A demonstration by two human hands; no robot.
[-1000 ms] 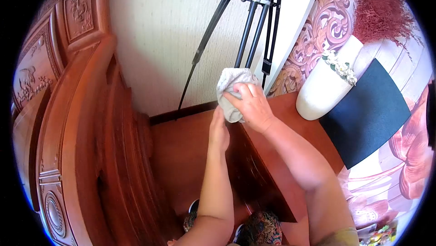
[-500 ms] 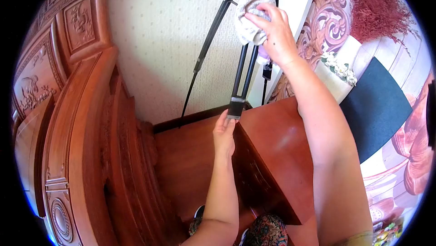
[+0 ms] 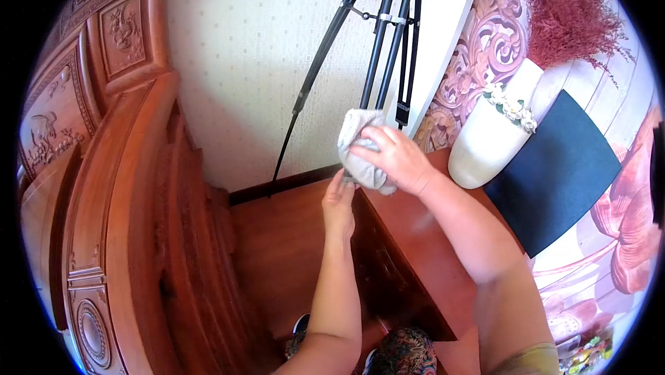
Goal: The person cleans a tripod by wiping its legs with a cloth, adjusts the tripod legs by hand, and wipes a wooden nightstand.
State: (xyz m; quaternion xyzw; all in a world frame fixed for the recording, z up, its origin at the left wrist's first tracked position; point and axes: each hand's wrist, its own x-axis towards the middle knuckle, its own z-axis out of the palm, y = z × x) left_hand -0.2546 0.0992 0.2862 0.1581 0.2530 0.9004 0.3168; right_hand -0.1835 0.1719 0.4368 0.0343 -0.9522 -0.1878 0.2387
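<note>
A black tripod (image 3: pixel 379 63) stands in front of the patterned wall. My right hand (image 3: pixel 398 159) grips a light grey cloth (image 3: pixel 352 132), which is bunched against the lower part of the tripod's front leg and covers that part. Just below the cloth, my left hand (image 3: pixel 339 203) holds the bottom end of the same leg between thumb and fingers. Part of that end is hidden behind the cloth. Another tripod leg (image 3: pixel 318 63) slants down to the left, its thin tip near the floor.
Carved wooden furniture (image 3: pixel 138 188) fills the left side. Close to my right forearm is a reddish-brown wooden top (image 3: pixel 443 264). A white vase (image 3: pixel 471 146) with white flowers and a dark flat panel (image 3: pixel 561 174) stand at right. Dried red branches (image 3: pixel 571 15) are behind them.
My right hand has moved the cloth down the tripod leg, from high up to just above my left hand. My left hand has stayed nearly in place at the leg's end.
</note>
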